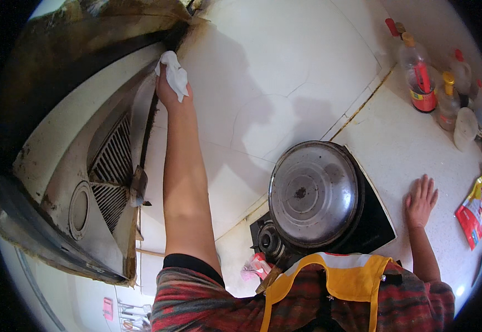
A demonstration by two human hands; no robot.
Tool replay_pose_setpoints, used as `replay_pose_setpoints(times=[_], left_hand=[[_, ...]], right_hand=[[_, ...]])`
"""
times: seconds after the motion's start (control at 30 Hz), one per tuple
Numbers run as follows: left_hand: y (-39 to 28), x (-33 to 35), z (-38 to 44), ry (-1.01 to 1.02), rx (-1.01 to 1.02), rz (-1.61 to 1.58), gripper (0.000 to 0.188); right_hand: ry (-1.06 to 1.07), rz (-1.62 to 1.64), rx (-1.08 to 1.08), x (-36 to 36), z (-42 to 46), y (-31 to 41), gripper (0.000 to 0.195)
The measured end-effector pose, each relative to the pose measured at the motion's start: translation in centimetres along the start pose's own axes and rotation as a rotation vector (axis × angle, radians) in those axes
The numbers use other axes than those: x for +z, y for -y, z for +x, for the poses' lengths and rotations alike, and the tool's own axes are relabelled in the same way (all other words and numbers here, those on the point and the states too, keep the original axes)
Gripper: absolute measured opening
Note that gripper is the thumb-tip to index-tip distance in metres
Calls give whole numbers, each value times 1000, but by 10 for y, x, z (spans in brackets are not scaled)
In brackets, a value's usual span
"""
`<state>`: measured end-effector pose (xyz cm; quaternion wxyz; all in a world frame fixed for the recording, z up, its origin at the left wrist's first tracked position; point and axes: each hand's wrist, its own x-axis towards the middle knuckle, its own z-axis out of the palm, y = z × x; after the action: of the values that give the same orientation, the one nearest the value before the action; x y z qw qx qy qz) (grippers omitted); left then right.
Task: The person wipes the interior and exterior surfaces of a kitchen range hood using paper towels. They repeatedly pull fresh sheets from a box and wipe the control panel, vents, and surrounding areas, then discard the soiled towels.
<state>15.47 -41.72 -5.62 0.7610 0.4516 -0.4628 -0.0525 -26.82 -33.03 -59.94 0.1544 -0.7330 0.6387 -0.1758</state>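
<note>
My left hand is raised and holds a crumpled white cloth or wipe. The cloth lies against the far end of a grimy range hood, close to the tiled wall. Slatted grilles and a round lamp cover show on the hood's underside. My right hand rests palm down on the pale countertop, fingers apart, with nothing in it. Between my arms, a domed metal lid covers a pan on the black gas stove.
Several bottles stand at the back right of the counter. A red and yellow packet lies right of my right hand. Beside the lidded pan is a bare burner. A pink cloth or packet lies near the stove's left edge. Utensils hang at lower left.
</note>
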Motion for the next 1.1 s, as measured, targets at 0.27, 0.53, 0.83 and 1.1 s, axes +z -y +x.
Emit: replay_pose_setpoints(times=[0.27, 0.53, 0.83, 1.1], left_hand=[[-9, -24, -58, 218, -32, 248, 24], [-13, -37, -79, 347, -83, 200, 22], [-21, -11, -52, 64, -97, 633, 38], [-19, 18, -12, -127, 18, 554, 39]], right_hand=[[4, -17, 2, -6, -1, 4, 57], [42, -33, 12, -8, 0, 5, 59], [-82, -10, -50, 5, -2, -4, 59], [-89, 1, -42, 13, 0, -8, 59]])
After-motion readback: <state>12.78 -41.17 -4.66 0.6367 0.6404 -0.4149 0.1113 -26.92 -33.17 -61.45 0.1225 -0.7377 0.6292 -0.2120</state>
